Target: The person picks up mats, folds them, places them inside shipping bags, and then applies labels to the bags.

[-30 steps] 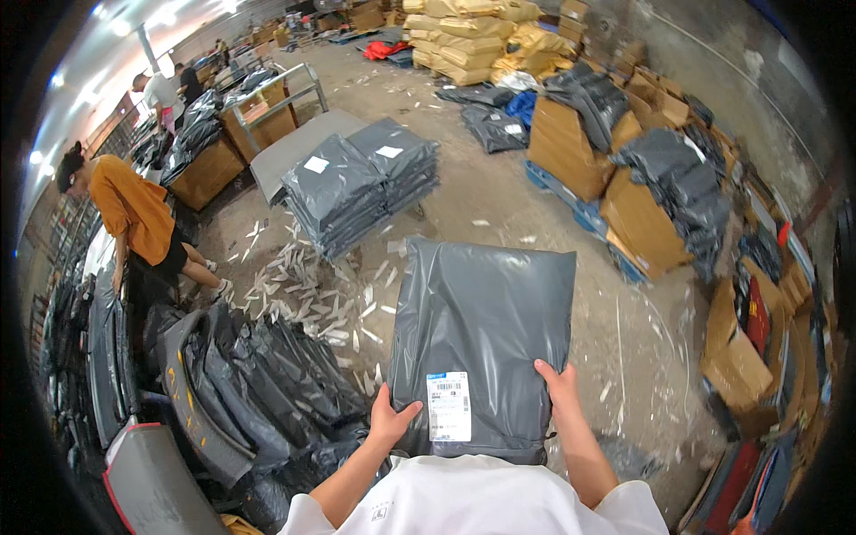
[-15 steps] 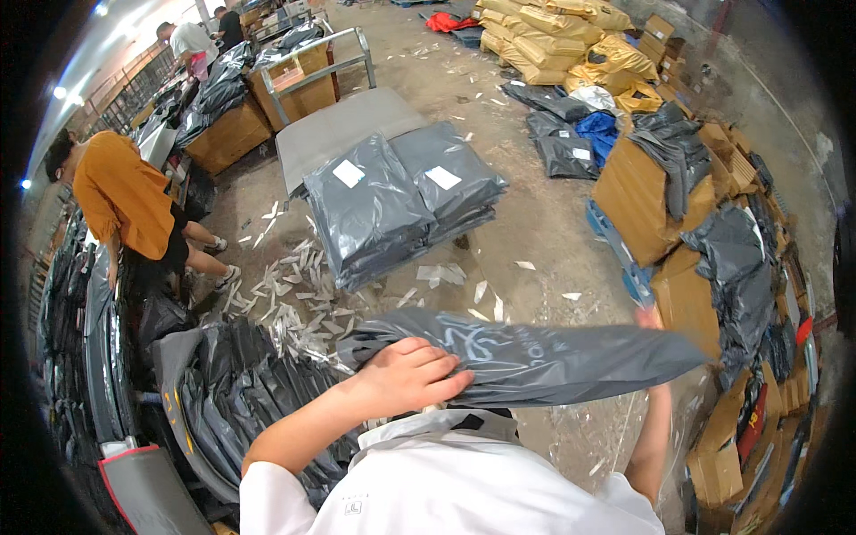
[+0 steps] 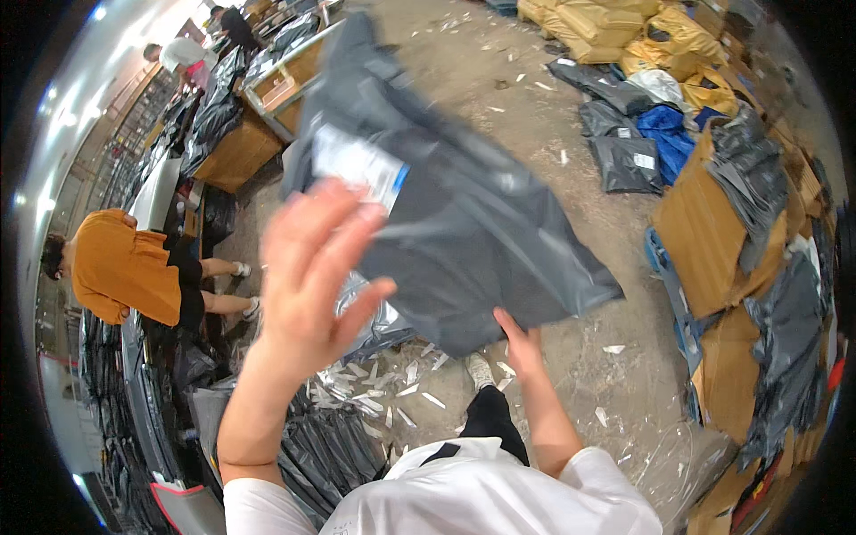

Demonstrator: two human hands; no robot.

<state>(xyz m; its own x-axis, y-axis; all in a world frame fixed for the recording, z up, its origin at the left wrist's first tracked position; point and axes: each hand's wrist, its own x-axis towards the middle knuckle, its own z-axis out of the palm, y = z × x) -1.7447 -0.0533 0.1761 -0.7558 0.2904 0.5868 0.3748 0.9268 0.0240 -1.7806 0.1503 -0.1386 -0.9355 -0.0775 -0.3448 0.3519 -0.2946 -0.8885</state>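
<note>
A large dark grey plastic mailing bag (image 3: 473,241) is held up in front of me, tilted and slightly blurred by motion. A white label (image 3: 352,159) with a blue patch is on its upper left part. My right hand (image 3: 522,343) grips the bag's lower edge, thumb on the near face. My left hand (image 3: 312,267) is raised by the label with its fingers stretched and thumb apart; whether it touches the bag I cannot tell. Beneath the bag, part of a shiny grey package (image 3: 379,316) shows, and the rest of the pile is hidden.
Grey bags (image 3: 330,455) stand packed at lower left. A person in an orange top (image 3: 129,267) stands at left; others work farther back. Cardboard boxes (image 3: 704,223), a blue pallet (image 3: 664,276) and yellow sacks (image 3: 593,31) line the right. White scraps (image 3: 392,383) litter the floor.
The bag has swung from near my waist up and forward, now showing its labelled face. My left hand has come off it and opened; my right hand has moved left with it.
</note>
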